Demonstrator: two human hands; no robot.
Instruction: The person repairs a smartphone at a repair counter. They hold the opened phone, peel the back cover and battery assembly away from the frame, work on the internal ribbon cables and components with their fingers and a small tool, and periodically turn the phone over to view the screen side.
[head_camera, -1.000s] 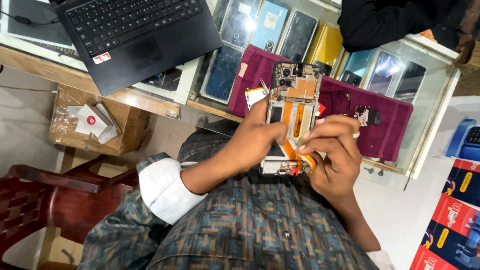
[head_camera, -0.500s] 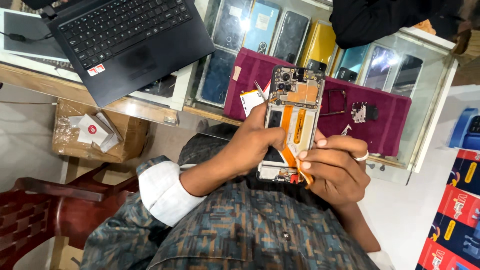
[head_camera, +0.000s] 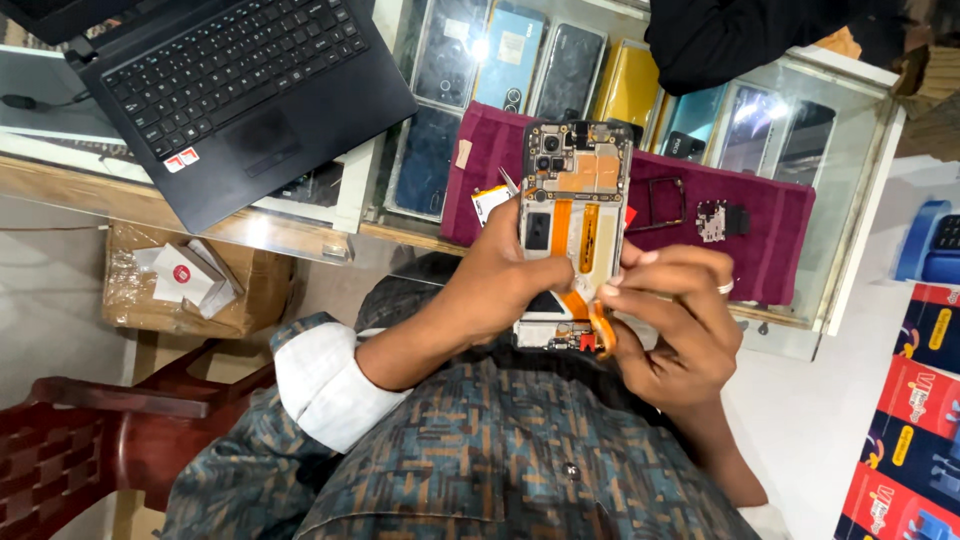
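I hold an opened smartphone (head_camera: 575, 200) with its back cover off, showing camera modules, copper shielding and orange flex cables. My left hand (head_camera: 500, 285) grips it from the left side, thumb across the lower middle. My right hand (head_camera: 675, 325), a ring on one finger, pinches the lower end of an orange flex cable (head_camera: 600, 322) near the phone's bottom board. The phone is upright above my lap, in front of a maroon cloth (head_camera: 775, 245) on the glass counter.
On the cloth lie a small circuit board (head_camera: 722, 220) and a thin frame (head_camera: 665, 205). A black laptop (head_camera: 240, 90) sits at the left on the counter, with phones displayed under the glass. Another person's dark sleeve (head_camera: 740, 35) is at the top. Below left are a cardboard box (head_camera: 180, 285) and a red chair (head_camera: 90, 440).
My right hand's fingers have shifted on the orange flex cable and now pinch it at the phone's lower edge. The phone stays in my left hand, slightly straightened.
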